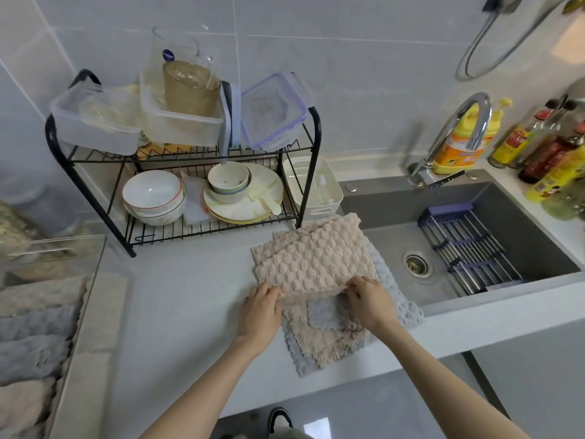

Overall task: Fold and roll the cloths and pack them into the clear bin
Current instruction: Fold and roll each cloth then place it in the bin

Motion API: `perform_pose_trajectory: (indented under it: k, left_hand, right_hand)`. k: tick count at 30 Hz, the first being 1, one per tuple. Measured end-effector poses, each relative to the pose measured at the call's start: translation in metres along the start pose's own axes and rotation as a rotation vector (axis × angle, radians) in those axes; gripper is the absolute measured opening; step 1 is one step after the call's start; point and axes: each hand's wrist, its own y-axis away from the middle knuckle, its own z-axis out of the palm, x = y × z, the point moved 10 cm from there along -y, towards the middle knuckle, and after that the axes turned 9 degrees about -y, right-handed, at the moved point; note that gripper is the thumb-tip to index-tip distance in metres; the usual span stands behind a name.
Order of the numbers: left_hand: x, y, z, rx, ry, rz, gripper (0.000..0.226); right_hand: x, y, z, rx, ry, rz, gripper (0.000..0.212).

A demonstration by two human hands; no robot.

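Note:
A beige bubble-textured cloth lies on top of a pile of beige and grey cloths on the counter beside the sink. My left hand pinches its near left edge and my right hand pinches its near right edge, lifting that edge off the pile. A grey cloth sticks out under the pile toward the sink. The clear bin stands at the far left, with rolled beige and grey cloths lined up inside it.
A black wire dish rack with bowls, plates and plastic containers stands behind the pile. The grey sink with a faucet and a blue drain rack is to the right. Bottles line the far right counter.

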Motion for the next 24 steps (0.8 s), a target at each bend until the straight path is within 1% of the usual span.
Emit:
perform_pose_trajectory:
  k: [1, 3, 5, 8, 10, 12, 14, 16, 18, 21, 24]
  left_hand:
    - [-0.003, -0.002, -0.007, 0.028, 0.018, -0.017, 0.023]
    - [-0.01, -0.007, -0.022, 0.063, 0.136, -0.06, 0.02]
    - [-0.02, -0.015, -0.039, 0.083, 0.285, -0.112, 0.017]
    - [-0.03, -0.03, -0.073, 0.147, 0.382, -0.145, 0.014]
    - [-0.035, -0.036, -0.103, 0.201, 0.452, -0.166, 0.018]
    - [-0.041, -0.041, -0.134, 0.255, 0.517, -0.179, 0.018]
    - [-0.051, -0.043, -0.163, 0.309, 0.562, -0.178, 0.016]
    - [-0.064, -0.043, -0.189, 0.347, 0.602, -0.179, 0.012]
    - [-0.079, -0.038, -0.213, 0.39, 0.626, -0.189, 0.012]
    - [-0.103, -0.028, -0.245, 0.439, 0.549, -0.221, 0.018]
    - [-0.129, -0.02, -0.259, 0.419, 0.426, -0.255, 0.022]
  right_hand:
    - [-0.004, 0.0, -0.006, 0.042, -0.016, -0.025, 0.017]
    - [-0.016, -0.003, -0.019, 0.108, -0.017, -0.08, 0.014]
    - [-0.032, -0.007, -0.032, 0.151, -0.015, -0.144, 0.011]
    - [-0.054, -0.013, -0.051, 0.2, -0.078, -0.208, 0.01]
    - [-0.068, -0.019, -0.064, 0.212, -0.152, -0.209, 0.012]
    - [-0.087, -0.025, -0.075, 0.217, -0.209, -0.231, 0.009]
    - [-0.11, -0.028, -0.085, 0.226, -0.279, -0.283, 0.01]
    - [-0.132, -0.033, -0.091, 0.201, -0.372, -0.307, 0.011]
    - [-0.155, -0.038, -0.093, 0.16, -0.452, -0.327, 0.012]
    - [-0.191, -0.047, -0.09, 0.098, -0.51, -0.37, 0.011]
    - [-0.222, -0.059, -0.076, 0.022, -0.453, -0.399, 0.012]
